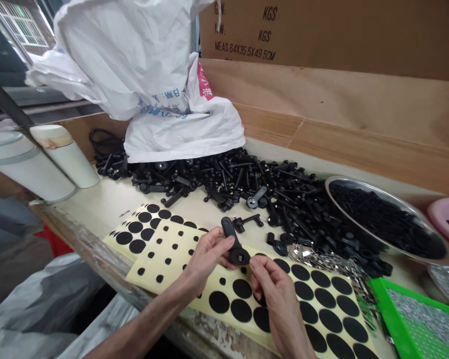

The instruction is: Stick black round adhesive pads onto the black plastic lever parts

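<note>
Between the two hands, a black plastic handle [232, 238] sits tilted, clamped in the left hand [209, 255]. The right hand [275, 294] has its fingers pinched together just beside the handle's round end; whether they hold anything is too small to tell. Under both hands lies a yellow sheet of black round stickers [307, 304]. Beyond them spreads a heap of black parts [247, 184], with a steel bowl [359, 192] ahead of the right hand.
</note>
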A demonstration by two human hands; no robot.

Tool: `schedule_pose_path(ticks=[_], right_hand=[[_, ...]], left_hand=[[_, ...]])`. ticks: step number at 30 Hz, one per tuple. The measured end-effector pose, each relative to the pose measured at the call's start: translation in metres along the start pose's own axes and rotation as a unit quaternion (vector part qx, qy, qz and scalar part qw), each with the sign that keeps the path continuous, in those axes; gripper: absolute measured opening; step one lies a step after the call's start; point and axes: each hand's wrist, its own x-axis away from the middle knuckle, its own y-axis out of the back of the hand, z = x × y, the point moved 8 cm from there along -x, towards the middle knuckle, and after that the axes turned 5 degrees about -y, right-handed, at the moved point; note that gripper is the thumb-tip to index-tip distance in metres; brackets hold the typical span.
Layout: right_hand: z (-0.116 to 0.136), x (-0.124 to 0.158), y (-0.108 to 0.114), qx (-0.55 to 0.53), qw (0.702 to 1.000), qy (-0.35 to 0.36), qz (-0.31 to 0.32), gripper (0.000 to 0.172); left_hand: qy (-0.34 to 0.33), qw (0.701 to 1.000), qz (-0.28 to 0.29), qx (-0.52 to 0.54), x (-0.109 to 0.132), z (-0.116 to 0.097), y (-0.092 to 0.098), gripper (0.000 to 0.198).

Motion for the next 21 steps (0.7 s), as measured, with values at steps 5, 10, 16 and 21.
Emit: schedule_pose_path(ticks=[5, 10, 16, 21], right_hand=[[0.0, -0.002, 0.0, 0.013, 1.0, 0.018, -0.002, 0.034], [0.001, -0.007, 0.004, 0.073, 0.995, 0.061, -0.017, 0.034], [0.026, 0.008, 0.004, 0.254, 0.932, 0.242, -0.094, 0.029], [0.042, 0.031, -0.012, 0.452, 0.781, 0.382, -0.202, 0.028]], left_hand=[[-0.006, 1.0, 0.003, -0.004, 0.001, 0.0, 0.001, 0.025], [-0.014, 1.0, 0.007, -0.004, 0.001, -0.002, -0.001, 0.024], [-0.007, 1.0, 0.008, -0.025, 0.003, -0.002, -0.003, 0.025], [-0.058, 0.997, -0.009, -0.04, 0.003, -0.003, -0.004, 0.023]])
